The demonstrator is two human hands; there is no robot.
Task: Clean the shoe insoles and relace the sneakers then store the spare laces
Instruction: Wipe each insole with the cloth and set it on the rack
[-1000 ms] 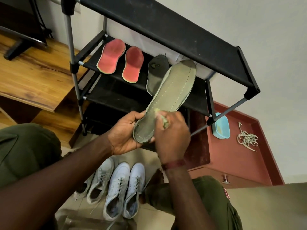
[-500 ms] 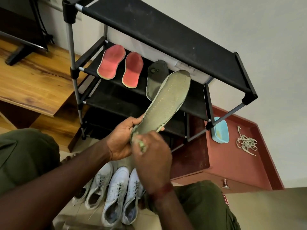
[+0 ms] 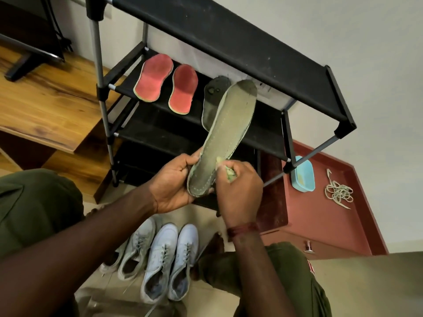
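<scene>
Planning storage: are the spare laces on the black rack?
No, the tangled beige laces lie on the red-brown cabinet top, near the light-blue dish.

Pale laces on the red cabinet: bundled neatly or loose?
Loose: the pale laces lie in a tangled heap on the red cabinet top, ends trailing out.

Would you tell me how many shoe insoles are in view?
4: two red insoles and one dark grey insole lie on the black rack's shelf; the left hand holds a green stitched insole. Others may be hidden.
</scene>
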